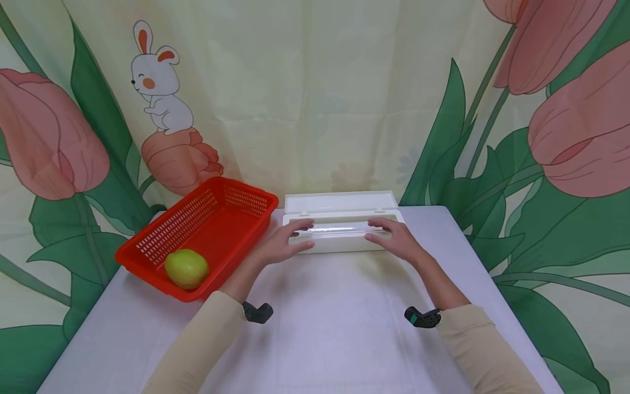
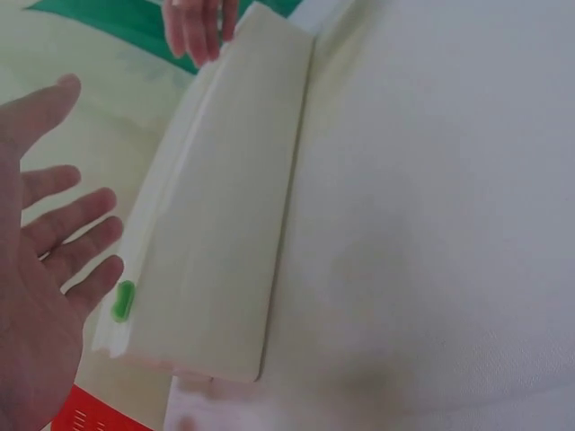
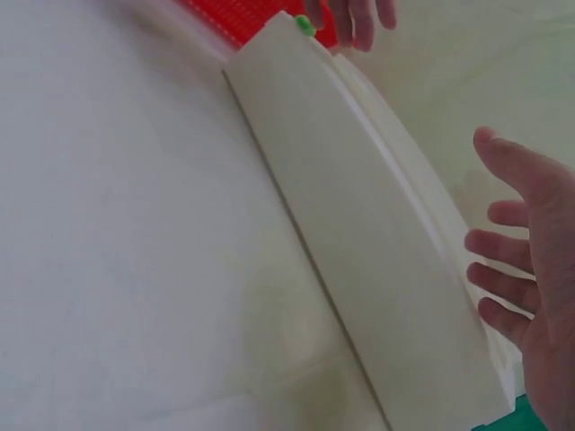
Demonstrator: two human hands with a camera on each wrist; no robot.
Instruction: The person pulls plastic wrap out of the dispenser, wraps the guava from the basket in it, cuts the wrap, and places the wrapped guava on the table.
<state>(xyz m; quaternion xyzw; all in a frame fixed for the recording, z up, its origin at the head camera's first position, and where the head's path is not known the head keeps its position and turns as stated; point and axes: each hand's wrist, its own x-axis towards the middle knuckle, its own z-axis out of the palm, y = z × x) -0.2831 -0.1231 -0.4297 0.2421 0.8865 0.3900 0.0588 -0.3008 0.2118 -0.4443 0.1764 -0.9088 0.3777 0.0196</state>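
A long white cling film dispenser box (image 1: 344,244) stands at the table's far edge with its lid (image 1: 339,201) raised. Inside lies a clear, shiny roll of film (image 1: 339,227). My left hand (image 1: 284,245) hovers at the box's left end, fingers spread and slightly bent, holding nothing. Over the right end is my right hand (image 1: 400,241), likewise holding nothing, its thumb and fingers apart. In the left wrist view a green slider (image 2: 123,301) shows on the box near my left fingers. The wrist views look at the box's outer front, so the roll is hidden there.
A red plastic basket (image 1: 236,262) stands left of the box, close beside my left forearm. In its near corner sits a yellow-green, round fruit (image 1: 186,268). White cloth covers the table (image 1: 339,328). A printed curtain (image 1: 344,98) hangs right behind it.
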